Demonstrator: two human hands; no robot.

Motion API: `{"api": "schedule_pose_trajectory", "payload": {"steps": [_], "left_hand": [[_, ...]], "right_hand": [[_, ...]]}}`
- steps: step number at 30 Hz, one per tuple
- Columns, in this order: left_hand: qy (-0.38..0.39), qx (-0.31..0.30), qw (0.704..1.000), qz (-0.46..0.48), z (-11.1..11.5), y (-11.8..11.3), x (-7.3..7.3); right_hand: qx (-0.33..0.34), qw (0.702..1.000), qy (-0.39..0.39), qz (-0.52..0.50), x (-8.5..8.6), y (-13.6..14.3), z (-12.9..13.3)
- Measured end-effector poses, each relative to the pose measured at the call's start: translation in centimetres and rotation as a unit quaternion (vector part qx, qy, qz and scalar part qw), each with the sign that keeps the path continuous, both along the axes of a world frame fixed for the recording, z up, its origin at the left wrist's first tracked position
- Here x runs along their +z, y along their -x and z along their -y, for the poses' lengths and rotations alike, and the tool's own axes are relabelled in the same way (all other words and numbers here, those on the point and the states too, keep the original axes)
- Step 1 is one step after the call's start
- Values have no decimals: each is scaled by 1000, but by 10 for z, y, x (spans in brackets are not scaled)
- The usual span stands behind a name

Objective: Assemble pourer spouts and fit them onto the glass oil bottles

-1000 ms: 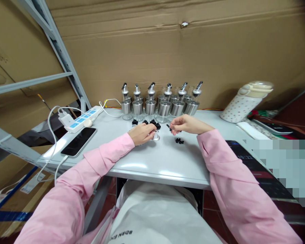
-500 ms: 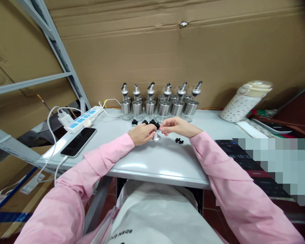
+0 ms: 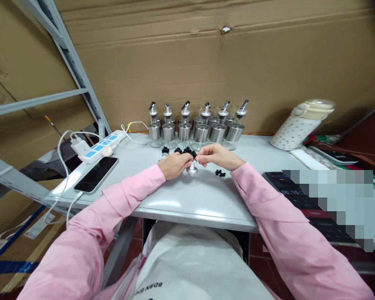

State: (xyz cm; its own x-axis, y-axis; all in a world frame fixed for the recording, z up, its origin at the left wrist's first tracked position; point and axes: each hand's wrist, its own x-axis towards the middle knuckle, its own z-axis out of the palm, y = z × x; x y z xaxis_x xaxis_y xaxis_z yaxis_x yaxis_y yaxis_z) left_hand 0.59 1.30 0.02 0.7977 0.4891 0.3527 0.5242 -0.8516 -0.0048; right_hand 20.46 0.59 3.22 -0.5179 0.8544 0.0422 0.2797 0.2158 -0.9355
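Observation:
Between my hands a silver pourer spout (image 3: 192,168) stands with its wide round base down on the table. My left hand (image 3: 175,165) is closed, its fingertips gripping the spout's upper part from the left. From the right, my right hand (image 3: 217,155) pinches at the spout's top; whatever sits between those fingertips is too small to make out. Just behind the fingers lie several black stopper parts (image 3: 187,150). To the right of the spout is a small cluster of tiny black pieces (image 3: 220,173).
Glass-and-steel bottles (image 3: 184,131) with pourer tops line the back, against cardboard. A power strip (image 3: 103,146) and a phone (image 3: 96,175) lie left on the table (image 3: 175,200). At right are a dotted flask (image 3: 295,125) and a dark tablet-like screen (image 3: 300,196).
My right hand has shifted slightly left, closer to the spout's top. The spout's base shows a little more clearly. My left hand has barely moved.

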Motion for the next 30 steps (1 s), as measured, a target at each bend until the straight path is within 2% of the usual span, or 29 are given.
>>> {"api": "schedule_pose_trajectory", "payload": {"steps": [11,14,22,30], "left_hand": [[4,2,1000,0,0,1,-1],[1,0,1000,5,1,0,-1],[-5,1,999,48,-3,2,-3],[-27,8,998,64,-3,2,-3]], "right_hand": [[-1,1000,-19,-2,-5,4,-2],[-2,1000,-2,-20,-4,5,-1],[19,987,103,-120,-6,1,-2],[41,989,78,-118,-6,-1,0]]}}
